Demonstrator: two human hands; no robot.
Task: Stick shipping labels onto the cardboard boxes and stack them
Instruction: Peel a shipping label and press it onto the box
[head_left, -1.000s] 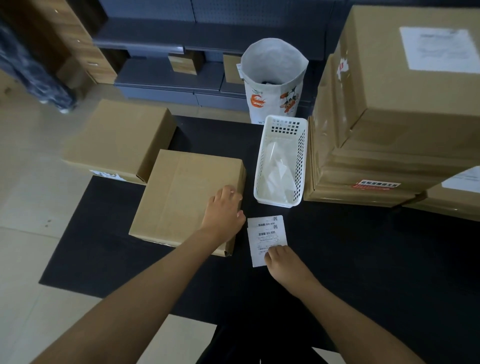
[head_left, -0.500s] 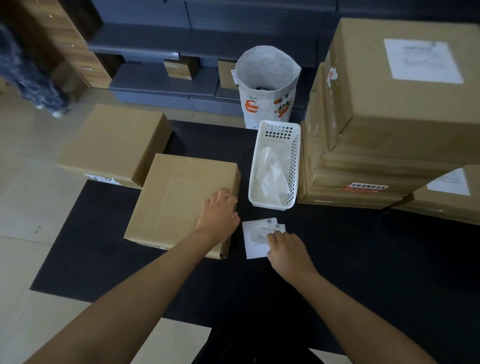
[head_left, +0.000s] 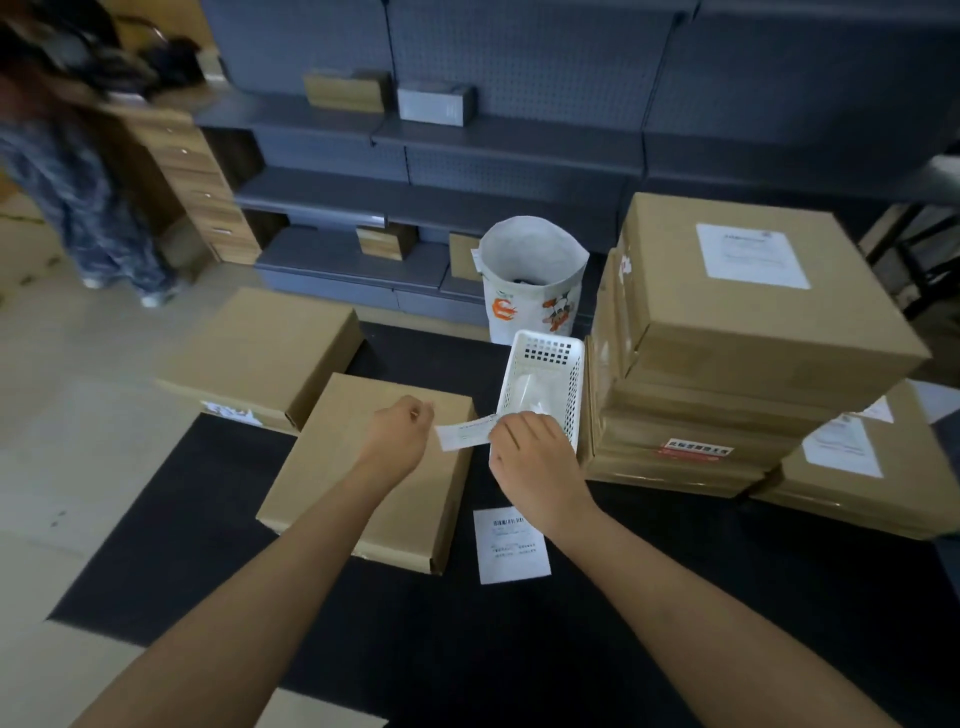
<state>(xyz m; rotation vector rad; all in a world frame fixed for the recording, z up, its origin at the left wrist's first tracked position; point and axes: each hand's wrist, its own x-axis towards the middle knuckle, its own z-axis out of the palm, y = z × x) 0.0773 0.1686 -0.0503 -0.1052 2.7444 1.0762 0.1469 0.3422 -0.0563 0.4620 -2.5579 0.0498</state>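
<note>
Head view: our left hand (head_left: 397, 436) and right hand (head_left: 530, 462) pinch a label (head_left: 464, 435) above the bare box (head_left: 374, 467). Labelled boxes (head_left: 737, 332) sit stacked at the worktop's right edge.

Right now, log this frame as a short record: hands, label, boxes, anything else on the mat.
left hand: pinches the left end of the held label
right hand: pinches the right end of it
held label: lifted, stretched between both hands
target box: flat on the black mat, top bare
loose label: flat on the mat beside that box
basket: white, holds pale scraps
labelled stack: right of the basket
paper bag: upright behind the basket
</note>
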